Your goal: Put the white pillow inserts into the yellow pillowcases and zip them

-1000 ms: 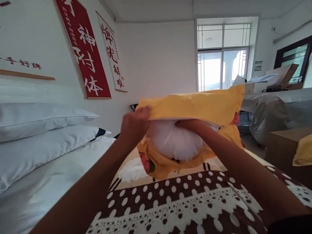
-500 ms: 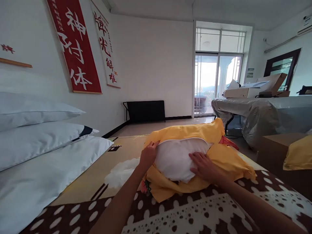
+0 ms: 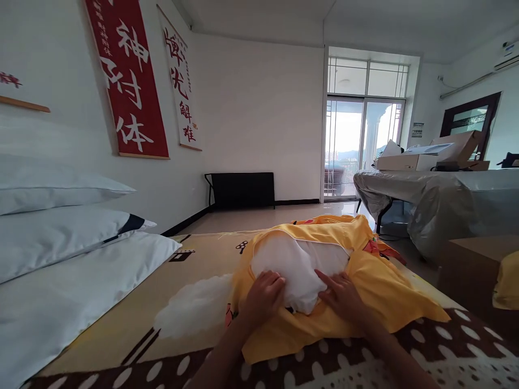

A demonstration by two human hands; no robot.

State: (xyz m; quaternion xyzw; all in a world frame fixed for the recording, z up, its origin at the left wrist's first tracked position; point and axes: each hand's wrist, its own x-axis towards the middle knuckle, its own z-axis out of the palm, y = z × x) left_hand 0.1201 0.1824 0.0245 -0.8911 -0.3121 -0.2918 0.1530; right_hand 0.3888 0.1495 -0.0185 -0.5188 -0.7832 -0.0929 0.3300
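A yellow pillowcase [image 3: 284, 337] lies on the bed in front of me, its long opening spread apart. Inside the opening shows a white pillow [image 3: 300, 262], plump and partly covered by the yellow cloth. My left hand [image 3: 265, 297] is at the left near edge of the opening, fingers curled on the cloth beside the pillow; its fingertips are partly hidden. On the right, my right hand [image 3: 343, 294] rests against the pillow and the near edge, with thumb and index finger apart.
White pillows [image 3: 81, 259] are stacked at the left. The bed has a patterned sheet [image 3: 194, 302]. Beyond stand a black folded panel [image 3: 243, 190] and a plastic-covered table [image 3: 441, 189] with boxes. A cardboard box [image 3: 474, 270] with yellow cloth [image 3: 506, 281] stands at the right.
My left hand has left the far left edge of the opening and come down to the near side. My right hand has shifted slightly down. The view has tilted upward a little.
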